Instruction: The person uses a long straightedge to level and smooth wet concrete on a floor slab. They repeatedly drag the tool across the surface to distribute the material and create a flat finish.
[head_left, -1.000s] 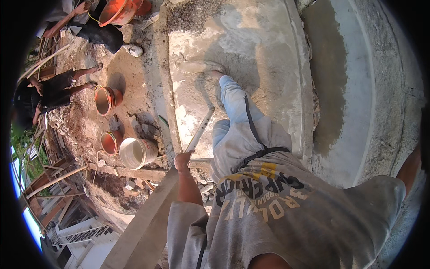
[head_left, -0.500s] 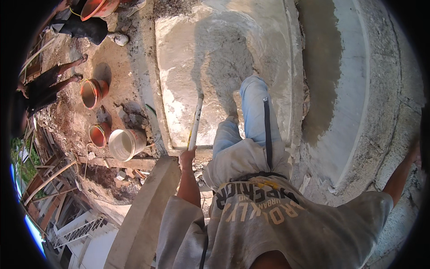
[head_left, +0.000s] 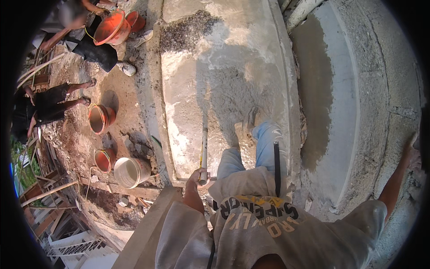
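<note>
My left hand (head_left: 195, 177) is closed around the near end of a long white pole (head_left: 204, 141) with a yellow stripe. The pole points away from me over wet grey concrete (head_left: 181, 78), and its far end blends into the shadow. My right arm reaches out to the right, where my right hand (head_left: 414, 154) is at or against the rough grey wall (head_left: 396, 89). Dimness at the picture's rim hides its fingers. My legs in light blue jeans (head_left: 267, 139) stand in the concrete area, one bare foot (head_left: 251, 117) showing.
A raised concrete edge (head_left: 157, 96) borders the wet area. On the dirt at left stand two orange buckets (head_left: 102, 118) and a whitish bucket (head_left: 132, 172). Two people are further left, one by an orange tub (head_left: 112, 28). A concrete beam (head_left: 152, 224) lies near my left arm.
The view has shifted, so the buckets sit lower and a dark gravelly patch shows at the far end. The pole has swung straighter ahead in my left hand. At far left, a person reaches the tub.
</note>
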### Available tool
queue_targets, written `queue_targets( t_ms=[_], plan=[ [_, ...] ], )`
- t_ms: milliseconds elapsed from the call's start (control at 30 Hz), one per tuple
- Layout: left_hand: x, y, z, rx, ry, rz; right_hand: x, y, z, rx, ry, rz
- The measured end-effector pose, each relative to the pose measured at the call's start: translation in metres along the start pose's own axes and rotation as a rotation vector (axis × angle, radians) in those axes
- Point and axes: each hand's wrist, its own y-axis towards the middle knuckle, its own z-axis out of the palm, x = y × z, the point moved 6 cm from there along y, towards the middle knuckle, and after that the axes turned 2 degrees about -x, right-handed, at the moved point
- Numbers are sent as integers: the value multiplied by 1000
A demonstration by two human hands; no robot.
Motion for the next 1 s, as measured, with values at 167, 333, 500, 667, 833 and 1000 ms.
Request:
queue_targets(
  t_ms=[167,333,500,667,833,1000],
  plan=[
    [-26,24,26,70,14,12,10,-23,-5,-145,630,-19],
    [-74,-32,42,-83,623,-70,99,-44,73,316,639,44],
    [-133,-102,81,-245,1124,-195,234,-48,147,771,327,33],
    [-226,-99,154,-305,1453,-348,302,-71,230,883,-706,-563],
    [-323,-125,246,-146,1582,-6,274,-121,308,681,-1471,-1071],
    [-392,-168,367,-313,1558,-18,252,-154,310,509,-1593,-1207]
  ],
)
